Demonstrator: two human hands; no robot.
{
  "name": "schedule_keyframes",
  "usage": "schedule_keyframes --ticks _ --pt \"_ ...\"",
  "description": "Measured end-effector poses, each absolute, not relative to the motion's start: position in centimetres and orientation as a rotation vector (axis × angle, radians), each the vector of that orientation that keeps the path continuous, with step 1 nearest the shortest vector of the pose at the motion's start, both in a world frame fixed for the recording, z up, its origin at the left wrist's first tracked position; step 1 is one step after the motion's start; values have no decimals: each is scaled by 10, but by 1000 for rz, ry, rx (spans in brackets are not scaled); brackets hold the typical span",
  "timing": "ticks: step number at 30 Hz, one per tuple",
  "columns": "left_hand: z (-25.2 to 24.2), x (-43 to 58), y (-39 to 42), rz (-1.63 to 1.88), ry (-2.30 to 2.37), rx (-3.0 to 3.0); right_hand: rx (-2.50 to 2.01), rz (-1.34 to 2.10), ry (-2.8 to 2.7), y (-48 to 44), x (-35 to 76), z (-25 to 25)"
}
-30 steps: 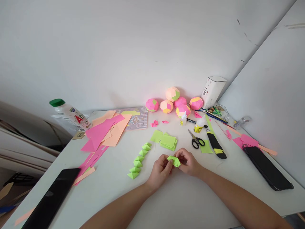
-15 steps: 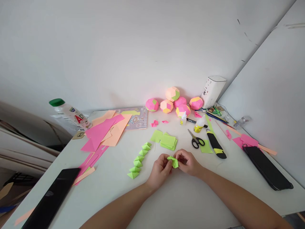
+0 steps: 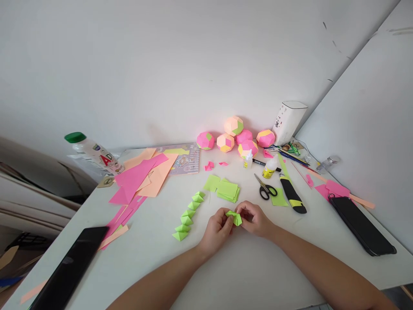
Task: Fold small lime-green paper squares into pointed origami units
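Note:
Between my two hands is a small folded piece of green paper (image 3: 236,218), low over the near middle of the table. My left hand (image 3: 217,230) pinches its left side with thumb and fingers. On its right edge, my right hand (image 3: 254,219) is closed with the fingertips. Just beyond lies a stack of green paper rectangles (image 3: 228,190), with a loose green sheet (image 3: 212,183) at its left. To the left, a slanting row of several folded green paper units (image 3: 187,220) rests on the table.
Scissors (image 3: 266,189), a box cutter (image 3: 293,196) and glue bottles (image 3: 269,168) lie or stand right of centre. Paper balls (image 3: 226,143) are by the wall. Pink and peach sheets (image 3: 138,176), a drink bottle (image 3: 93,153) and a dark phone (image 3: 69,267) occupy the left; a black case (image 3: 363,226) lies right.
The view has shifted very slightly. Both hands stay on the green paper, which looks turned a little between the fingers.

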State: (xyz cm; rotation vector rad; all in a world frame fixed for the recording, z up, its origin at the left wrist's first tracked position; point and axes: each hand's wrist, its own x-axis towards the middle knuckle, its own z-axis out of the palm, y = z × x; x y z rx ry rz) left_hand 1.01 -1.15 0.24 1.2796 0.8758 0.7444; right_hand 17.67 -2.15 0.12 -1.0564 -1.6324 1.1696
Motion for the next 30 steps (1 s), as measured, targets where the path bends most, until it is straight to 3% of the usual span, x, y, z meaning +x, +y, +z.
schedule_keyframes --ticks 30 --pt "0 8 -11 700 929 1548 -1184 1132 -1686 -21 178 -5"
